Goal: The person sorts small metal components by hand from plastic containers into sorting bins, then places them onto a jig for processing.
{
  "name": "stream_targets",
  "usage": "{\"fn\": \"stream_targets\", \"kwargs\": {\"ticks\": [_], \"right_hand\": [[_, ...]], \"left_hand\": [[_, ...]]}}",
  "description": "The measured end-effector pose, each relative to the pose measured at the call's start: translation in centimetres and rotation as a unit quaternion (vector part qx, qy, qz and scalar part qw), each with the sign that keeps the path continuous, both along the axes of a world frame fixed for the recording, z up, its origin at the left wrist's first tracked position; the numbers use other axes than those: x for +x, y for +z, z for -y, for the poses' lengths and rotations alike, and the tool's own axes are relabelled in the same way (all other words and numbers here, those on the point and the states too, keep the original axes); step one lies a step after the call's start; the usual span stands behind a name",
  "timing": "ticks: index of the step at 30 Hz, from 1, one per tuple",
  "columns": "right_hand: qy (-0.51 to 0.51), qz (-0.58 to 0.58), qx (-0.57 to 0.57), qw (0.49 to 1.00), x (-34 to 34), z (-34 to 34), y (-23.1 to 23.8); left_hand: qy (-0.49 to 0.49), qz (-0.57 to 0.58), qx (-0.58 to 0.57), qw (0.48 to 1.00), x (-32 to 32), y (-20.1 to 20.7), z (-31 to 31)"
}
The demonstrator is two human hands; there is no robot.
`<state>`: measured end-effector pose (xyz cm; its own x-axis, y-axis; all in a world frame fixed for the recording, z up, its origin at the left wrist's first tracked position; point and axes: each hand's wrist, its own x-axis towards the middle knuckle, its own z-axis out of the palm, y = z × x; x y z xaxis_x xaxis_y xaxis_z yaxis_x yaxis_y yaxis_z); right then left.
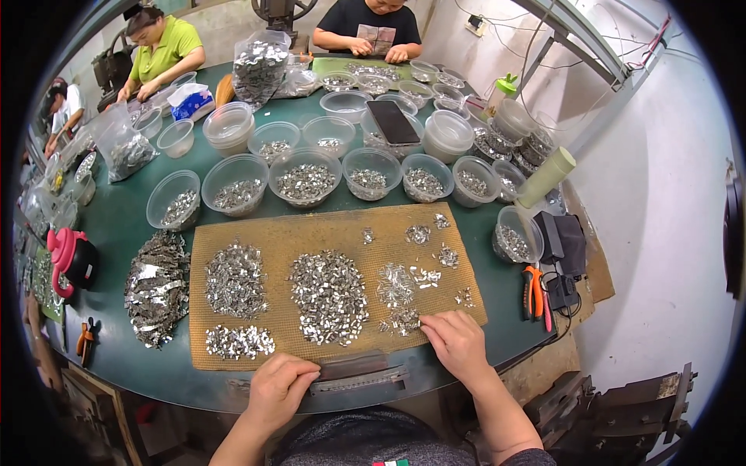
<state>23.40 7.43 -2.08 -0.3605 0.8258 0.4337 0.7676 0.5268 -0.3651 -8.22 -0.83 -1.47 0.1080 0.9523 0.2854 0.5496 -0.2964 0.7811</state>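
Note:
On the tan textured mat lie sorted piles of small silvery metal pieces. My left hand is closed in a pinch just off the mat's front edge, at the left end of a long metal jig with a narrow slot. What its fingertips hold, if anything, is too small to make out. My right hand also has its fingers pressed together, at the right edge of a small metal pile; any piece in them is hidden. A larger metal pile lies mid-mat, with another pile to its left.
Plastic tubs of metal pieces line the mat's far side; a phone rests on tubs. Left are stacked metal strips and a pink-black flask. Orange-handled pliers lie right. Co-workers sit across the green table.

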Motion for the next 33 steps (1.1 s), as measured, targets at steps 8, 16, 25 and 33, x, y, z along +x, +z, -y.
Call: {"fn": "stream_targets", "kwargs": {"ticks": [8,16,25,33], "right_hand": [[-0.003,0.046,0.015,0.999,-1.2,0.1,0.2],[-0.020,0.144,0.003,0.989,-0.8,0.6,0.7],[0.050,0.045,-0.015,0.998,-0.5,0.3,1.7],[0.033,0.040,0.013,0.999,-0.8,1.7,2.6]], "left_hand": [[-0.029,0.034,-0.046,0.998,0.8,-0.2,1.5],[-0.044,0.021,-0.005,0.999,1.1,-1.7,1.8],[-0.052,-0.089,0.108,0.989,1.0,-0.1,2.1],[-0.124,-0.070,0.089,0.986,-0.4,1.2,2.7]]}}
